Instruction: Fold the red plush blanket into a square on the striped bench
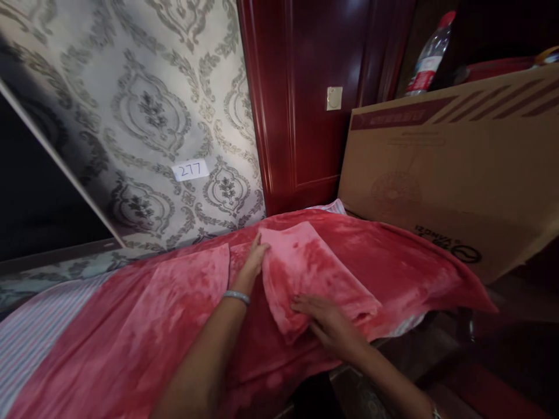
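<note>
A folded pink-red plush cloth [312,265] lies on a larger red plush blanket [393,262]. My left hand [255,256] touches the folded cloth's left edge near its upper corner, fingers stretched out. Across the cloth's near lower part rests my right hand [325,320], its fingers extended and lying flat. To the left, another pink plush piece [187,282] is spread on the same blanket, with a straight right edge. A silvery bracelet [236,297] is around my left wrist.
Striped fabric [48,326] shows under the blanket at the left. A large cardboard box [449,169] stands behind at the right, with a red-capped plastic bottle [430,58] beyond its top edge. Patterned wallpaper [152,110] and a dark red wooden panel [310,145] border the back.
</note>
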`<action>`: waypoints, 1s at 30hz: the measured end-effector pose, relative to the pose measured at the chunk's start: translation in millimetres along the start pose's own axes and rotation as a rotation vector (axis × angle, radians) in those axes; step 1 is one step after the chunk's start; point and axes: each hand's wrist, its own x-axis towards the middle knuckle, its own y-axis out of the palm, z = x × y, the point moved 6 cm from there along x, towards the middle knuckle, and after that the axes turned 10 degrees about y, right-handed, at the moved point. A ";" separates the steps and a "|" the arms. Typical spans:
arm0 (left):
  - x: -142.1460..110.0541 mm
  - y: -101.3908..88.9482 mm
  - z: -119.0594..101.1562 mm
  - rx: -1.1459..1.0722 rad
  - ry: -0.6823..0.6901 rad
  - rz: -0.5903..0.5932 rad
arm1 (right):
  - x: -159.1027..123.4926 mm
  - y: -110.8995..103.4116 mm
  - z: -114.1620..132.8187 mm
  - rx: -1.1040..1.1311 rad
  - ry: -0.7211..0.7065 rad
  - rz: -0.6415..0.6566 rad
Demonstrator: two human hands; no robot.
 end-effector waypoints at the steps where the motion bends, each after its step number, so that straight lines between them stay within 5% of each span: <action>1: -4.4 -8.5 6.3 -0.003 -0.052 -0.007 | -1.5 7.7 2.1 -0.021 0.002 0.029; 6: -5.0 -20.8 25.9 -0.051 -0.199 -0.036 | -4.8 18.0 2.2 -0.070 0.034 0.045; 12: 22.2 -14.9 17.1 -0.089 -0.108 -0.128 | 0.9 12.8 7.0 -0.015 -0.001 -0.071; 21: 6.7 -53.9 29.4 0.035 -0.203 -0.176 | -1.4 57.0 10.6 -0.112 0.028 0.083; 30: 16.2 -50.5 27.3 0.048 -0.187 -0.172 | 5.0 41.7 27.6 -0.031 0.018 -0.035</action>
